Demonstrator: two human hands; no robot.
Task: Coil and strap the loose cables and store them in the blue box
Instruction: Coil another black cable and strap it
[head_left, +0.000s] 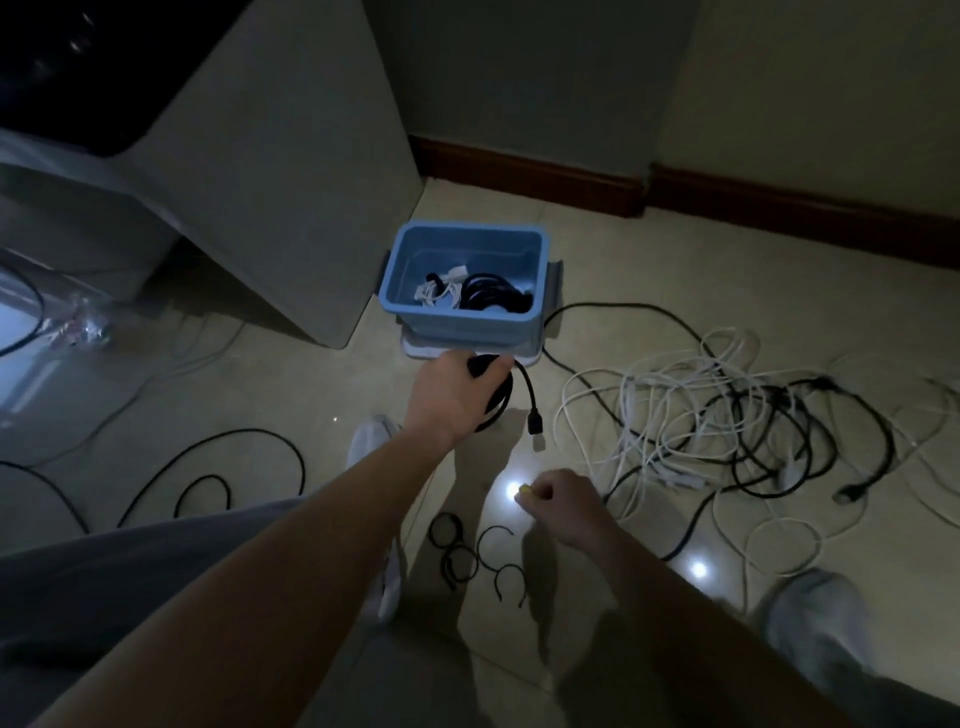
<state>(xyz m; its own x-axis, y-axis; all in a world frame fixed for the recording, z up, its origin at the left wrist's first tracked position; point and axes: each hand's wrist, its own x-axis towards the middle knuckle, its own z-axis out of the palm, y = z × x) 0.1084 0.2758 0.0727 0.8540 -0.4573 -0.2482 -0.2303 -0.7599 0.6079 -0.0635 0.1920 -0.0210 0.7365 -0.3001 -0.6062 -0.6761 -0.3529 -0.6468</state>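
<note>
The blue box (470, 325) looks smooth matt plastic; the floor (291, 395) is glossy tile mirroring lamps; the skirting board (530, 179) appears dark wood; loose cables (691, 410) plastic-sheathed

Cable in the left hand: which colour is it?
Black; the cable shows best in the head view.

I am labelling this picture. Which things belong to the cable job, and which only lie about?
Job: blue box, black coil in the left hand, tangled cables, black straps.
Lying about: grey cabinet, plastic wrap.
</note>
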